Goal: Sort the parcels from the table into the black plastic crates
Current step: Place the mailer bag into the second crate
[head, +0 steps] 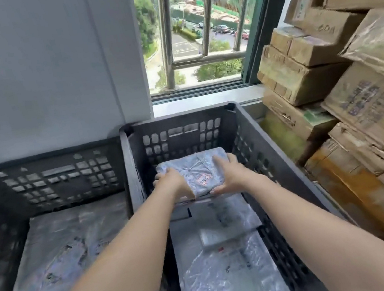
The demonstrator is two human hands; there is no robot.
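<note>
A small grey parcel is being held inside the right black crate, over its far end. Whether it is touching the crate floor cannot be told. It is being clasped from both sides. Its left edge is being gripped by the left grip and its right edge by the right grip, with fingers curled over the top.

The sorting is being judged as well under way. Several flat grey bags are lying overlapped on the floor of this crate, nearer the person. A large grey bag is lying in the left black crate, which is standing just beside the right one. The setting down and release of the held parcel is being counted as the step not yet done.

The bench is not being shown, so the number of parcels left to sort cannot be told. Stacked cardboard boxes are being seen to the right of the crates, beside a barred window. Whether they belong to the task cannot be told.
</note>
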